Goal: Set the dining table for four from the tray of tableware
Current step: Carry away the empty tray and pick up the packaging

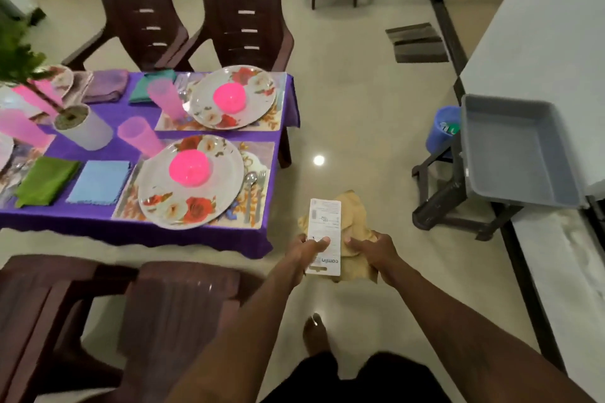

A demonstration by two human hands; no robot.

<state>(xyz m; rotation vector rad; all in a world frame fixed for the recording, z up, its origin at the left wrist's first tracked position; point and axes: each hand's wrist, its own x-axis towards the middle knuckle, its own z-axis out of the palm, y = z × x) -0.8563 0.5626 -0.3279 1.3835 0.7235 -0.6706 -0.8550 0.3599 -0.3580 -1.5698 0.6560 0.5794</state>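
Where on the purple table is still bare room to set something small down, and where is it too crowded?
Bare cloth lies between the purple napkin, the white plant pot and the far placemat. A thin strip runs along the near edge. The right end is crowded: both floral plates fill their mats. The grey tray is empty.

The purple cloth table cover (137,229) looks matt and soft. The round flowered plates (191,186) shine smooth and glossy; the pink translucent plastic tumblers (139,137) look frosted. Steel spoon and fork (255,193) gleam — metal. The grey plastic tray (510,154) is matt, the cream tiled floor (343,108) polished, the white printed card (324,235) paper — flat, dull.
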